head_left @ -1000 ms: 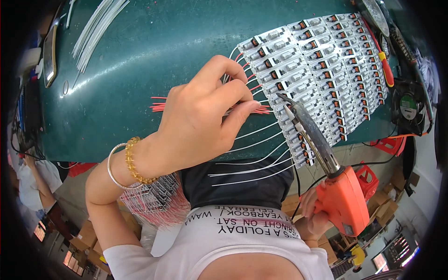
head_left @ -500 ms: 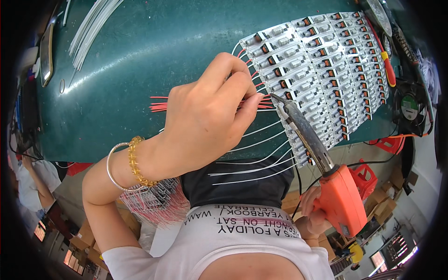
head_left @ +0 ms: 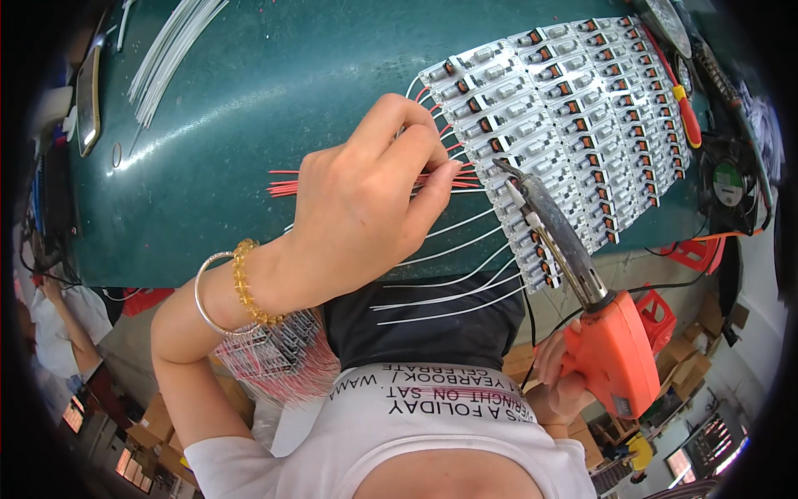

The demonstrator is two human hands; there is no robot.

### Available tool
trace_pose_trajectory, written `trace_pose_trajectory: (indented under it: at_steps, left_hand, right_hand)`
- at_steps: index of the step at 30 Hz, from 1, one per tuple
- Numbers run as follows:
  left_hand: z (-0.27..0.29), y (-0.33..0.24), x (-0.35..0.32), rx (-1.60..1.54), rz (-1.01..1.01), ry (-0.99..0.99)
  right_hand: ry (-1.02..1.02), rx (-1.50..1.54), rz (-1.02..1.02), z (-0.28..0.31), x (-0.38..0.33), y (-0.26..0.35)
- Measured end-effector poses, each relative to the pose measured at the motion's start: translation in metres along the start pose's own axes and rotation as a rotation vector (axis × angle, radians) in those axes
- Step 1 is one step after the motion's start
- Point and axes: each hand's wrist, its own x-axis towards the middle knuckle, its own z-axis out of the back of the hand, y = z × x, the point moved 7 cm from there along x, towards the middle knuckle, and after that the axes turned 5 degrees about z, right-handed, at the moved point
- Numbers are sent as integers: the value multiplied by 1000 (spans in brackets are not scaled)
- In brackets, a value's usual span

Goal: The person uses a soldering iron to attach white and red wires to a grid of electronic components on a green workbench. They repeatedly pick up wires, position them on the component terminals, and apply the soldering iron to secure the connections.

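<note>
Left hand [head_left: 357, 208] over green table [head_left: 249, 100], fingertips pinched together on bundle of thin red wires [head_left: 287, 185] lying across table centre. Right hand [head_left: 561, 382] at near right edge, fingers wrapped tight round orange soldering gun [head_left: 611, 349], tip touching white circuit-board panel [head_left: 573, 108] at right. White wires [head_left: 449, 274] trailing off panel's near edge
</note>
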Motion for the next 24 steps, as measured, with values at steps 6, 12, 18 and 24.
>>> trace_pose_trajectory:
  at_steps: [6,12,18,24]
  left_hand:
    - [6,-6,2,-104,-3,-13]
    - [-2,-7,-3,-114,-24,42]
    - [-5,-8,-5,-62,-37,19]
    - [-7,-9,-6,-28,-35,16]
  right_hand:
    - [-38,5,29,1,0,4]
    - [2,-12,31,8,-7,3]
    - [75,-365,-129,20,-20,-6]
    - [38,-616,-168,28,-27,-8]
